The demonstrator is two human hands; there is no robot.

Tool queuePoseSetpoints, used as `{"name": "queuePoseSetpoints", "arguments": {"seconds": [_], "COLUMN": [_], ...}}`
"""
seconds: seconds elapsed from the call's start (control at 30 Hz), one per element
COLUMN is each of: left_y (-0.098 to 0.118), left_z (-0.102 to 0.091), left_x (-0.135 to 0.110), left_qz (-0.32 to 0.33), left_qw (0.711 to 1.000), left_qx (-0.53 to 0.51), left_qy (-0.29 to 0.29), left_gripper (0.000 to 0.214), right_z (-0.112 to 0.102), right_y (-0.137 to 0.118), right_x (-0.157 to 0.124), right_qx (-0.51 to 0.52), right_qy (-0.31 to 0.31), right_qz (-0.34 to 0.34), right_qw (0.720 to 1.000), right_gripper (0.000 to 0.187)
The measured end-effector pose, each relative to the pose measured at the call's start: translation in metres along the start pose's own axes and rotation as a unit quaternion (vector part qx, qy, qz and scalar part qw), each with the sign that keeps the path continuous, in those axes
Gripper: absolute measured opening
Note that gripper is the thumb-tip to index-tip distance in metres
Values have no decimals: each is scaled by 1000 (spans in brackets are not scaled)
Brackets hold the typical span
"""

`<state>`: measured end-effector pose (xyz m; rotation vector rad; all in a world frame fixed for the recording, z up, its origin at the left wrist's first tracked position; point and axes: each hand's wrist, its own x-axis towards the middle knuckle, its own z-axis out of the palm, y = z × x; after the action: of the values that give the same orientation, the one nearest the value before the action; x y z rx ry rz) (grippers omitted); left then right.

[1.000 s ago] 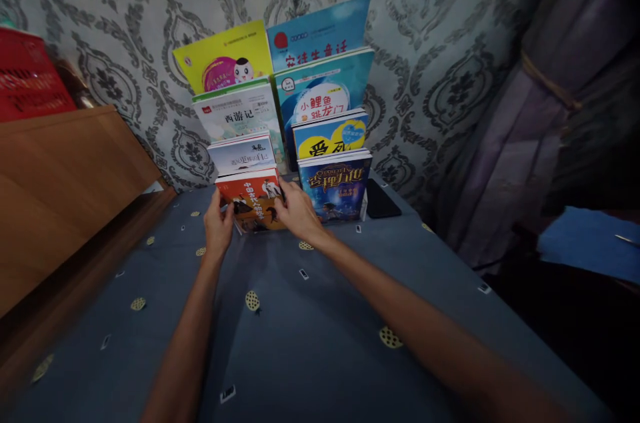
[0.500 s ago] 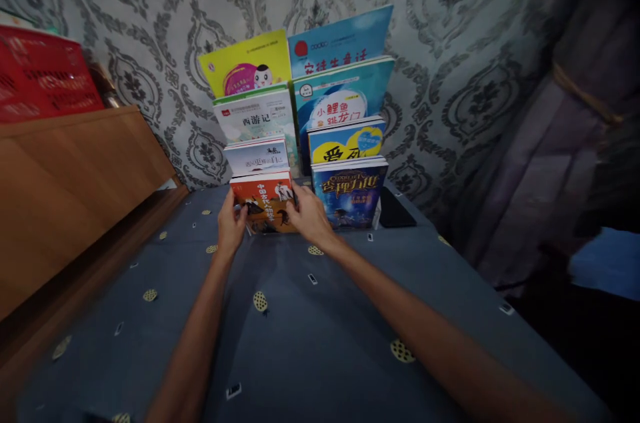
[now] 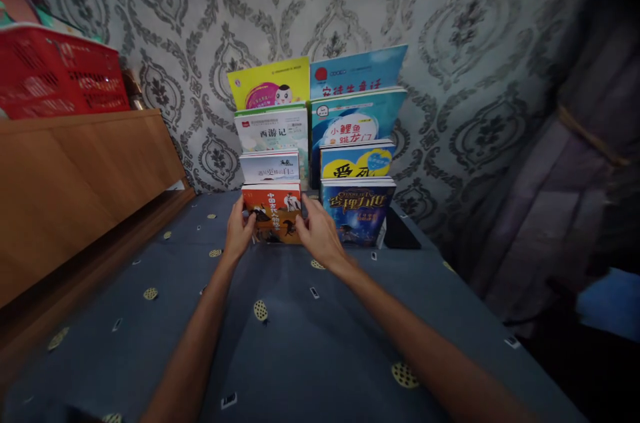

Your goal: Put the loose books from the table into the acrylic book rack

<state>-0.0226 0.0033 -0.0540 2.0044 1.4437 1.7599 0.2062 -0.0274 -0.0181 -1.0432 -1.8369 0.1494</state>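
Observation:
An orange book (image 3: 273,213) stands at the front of the left column of a tiered book display. My left hand (image 3: 239,233) grips its left edge and my right hand (image 3: 318,233) holds its right edge, fingers curled round it. Behind it rise a white book (image 3: 270,167), a pale book with green trim (image 3: 273,131) and a yellow book (image 3: 270,83). The right column has a dark blue book (image 3: 357,209) in front, then several blue ones (image 3: 357,123).
The display stands on a blue patterned cloth (image 3: 300,343) against patterned wallpaper. A black flat object (image 3: 403,236) lies right of the books. A wooden headboard (image 3: 75,176) with a red basket (image 3: 60,79) on top runs along the left. A curtain (image 3: 565,163) hangs at right.
The view has tilted and shifted, so the books sit lower and further right in frame. Both hands stay on the orange book's edges.

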Motion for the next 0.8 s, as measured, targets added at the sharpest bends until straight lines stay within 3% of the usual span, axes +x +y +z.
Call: {"name": "queuePoseSetpoints", "arguments": {"seconds": [0.17, 0.33, 0.43, 0.53, 0.63, 0.73, 0.8], "left_y": [12, 47, 72, 95, 111, 119, 119], "left_z": [-2, -1, 12, 38, 71, 102, 119], "left_x": [-2, -5, -14, -30, -45, -51, -48], "left_qz": [26, 113, 197, 245, 181, 92, 39], "left_qw": [997, 972, 957, 957, 977, 984, 984], "left_qx": [71, 182, 196, 152, 46, -65, -107], "left_qy": [35, 101, 87, 3, -103, -140, -139], "left_gripper": [62, 51, 43, 45, 54, 66, 70], "right_z": [-27, -60, -79, -96, -108, -113, -113], "right_y": [3, 40, 66, 87, 98, 103, 105], "right_x": [-31, -73, -95, -107, -104, -91, -77], "right_qx": [25, -4, -11, -11, -2, 6, 16], "right_qy": [3, -25, -37, -8, 64, 138, 149], "right_qz": [-79, -89, -59, 3, 82, 112, 111], "right_qw": [997, 996, 998, 1000, 995, 984, 982], "right_gripper": [42, 35, 34, 30, 29, 37, 47]}}
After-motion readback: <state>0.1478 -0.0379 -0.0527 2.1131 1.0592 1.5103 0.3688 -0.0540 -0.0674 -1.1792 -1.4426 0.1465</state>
